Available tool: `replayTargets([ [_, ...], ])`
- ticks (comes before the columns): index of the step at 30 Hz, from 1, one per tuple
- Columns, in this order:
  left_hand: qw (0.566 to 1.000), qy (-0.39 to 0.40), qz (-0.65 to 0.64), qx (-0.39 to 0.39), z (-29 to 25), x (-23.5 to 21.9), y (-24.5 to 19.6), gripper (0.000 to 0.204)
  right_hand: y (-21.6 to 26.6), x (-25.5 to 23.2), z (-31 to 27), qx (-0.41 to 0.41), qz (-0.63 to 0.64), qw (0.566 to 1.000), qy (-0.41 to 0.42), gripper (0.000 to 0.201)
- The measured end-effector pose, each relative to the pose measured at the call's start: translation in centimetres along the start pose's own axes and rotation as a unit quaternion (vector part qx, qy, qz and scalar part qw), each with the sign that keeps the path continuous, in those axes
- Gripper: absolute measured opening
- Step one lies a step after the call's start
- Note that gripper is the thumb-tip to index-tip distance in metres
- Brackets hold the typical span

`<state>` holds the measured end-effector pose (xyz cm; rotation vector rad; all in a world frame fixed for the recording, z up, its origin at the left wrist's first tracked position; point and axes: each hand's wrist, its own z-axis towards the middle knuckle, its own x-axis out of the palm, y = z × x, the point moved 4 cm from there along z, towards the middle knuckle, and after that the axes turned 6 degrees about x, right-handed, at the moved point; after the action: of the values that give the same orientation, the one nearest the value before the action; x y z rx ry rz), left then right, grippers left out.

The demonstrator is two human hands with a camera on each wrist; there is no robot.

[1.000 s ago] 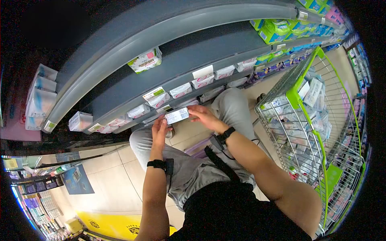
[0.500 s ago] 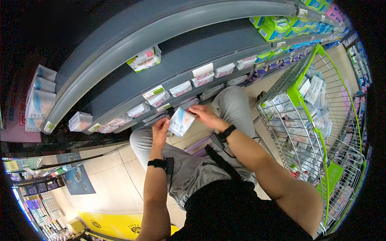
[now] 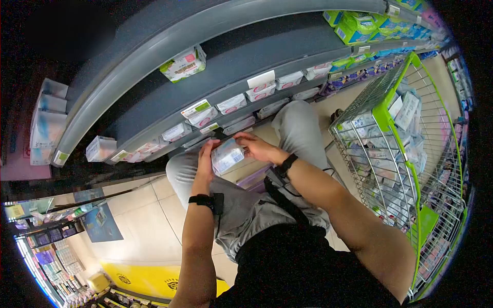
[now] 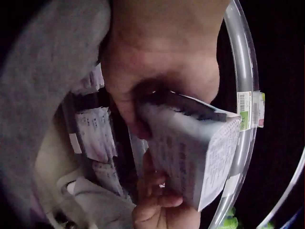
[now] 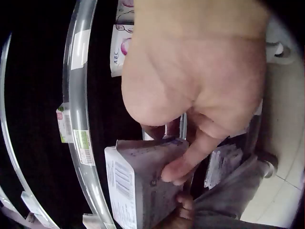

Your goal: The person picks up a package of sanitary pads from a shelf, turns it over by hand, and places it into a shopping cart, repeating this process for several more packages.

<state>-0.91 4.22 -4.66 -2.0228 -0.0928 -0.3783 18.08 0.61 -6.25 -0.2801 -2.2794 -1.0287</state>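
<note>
A white and pale blue packet [image 3: 227, 156] with a barcode is held between both hands above the person's knees. At its left side the left hand [image 3: 206, 158] grips it, and the right hand [image 3: 256, 148] pinches its right side. In the left wrist view, the left hand [image 4: 164, 62] has the packet [image 4: 188, 148] between thumb and fingers, with the other hand's fingers on its far end. The right wrist view shows fingers of the right hand [image 5: 195, 81] lying on the packet's face [image 5: 152, 181].
Grey shelves [image 3: 231, 61] curve across the front, with white packs [image 3: 203, 117] on the lower ones and a green-white pack [image 3: 184, 64] higher up. On the right stands a wire cart [image 3: 417, 220] with many packets. A yellow floor sign [image 3: 149, 280] lies lower left.
The packet has been turned in the hands, first from its narrow barcode side to its blue-white face, and now tilted with a barcode side showing. The left hand has moved further round it.
</note>
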Motion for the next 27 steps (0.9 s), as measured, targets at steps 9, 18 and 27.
replayTargets([
  [9,0.995,-0.027,-0.093,0.027,-0.3,-0.1,-0.8,0.038,0.9,-0.2,0.4,-0.055,0.083,0.995,0.010,0.031],
  [18,0.994,-0.062,-0.085,-0.009,0.4,-1.3,0.5,0.061,0.6,-0.1,0.4,-0.176,-0.089,0.979,-0.044,0.040],
  [27,0.995,-0.092,-0.032,0.018,1.2,-2.9,2.2,0.070,0.9,-0.5,0.3,-0.120,-0.153,0.976,-0.096,0.024],
])
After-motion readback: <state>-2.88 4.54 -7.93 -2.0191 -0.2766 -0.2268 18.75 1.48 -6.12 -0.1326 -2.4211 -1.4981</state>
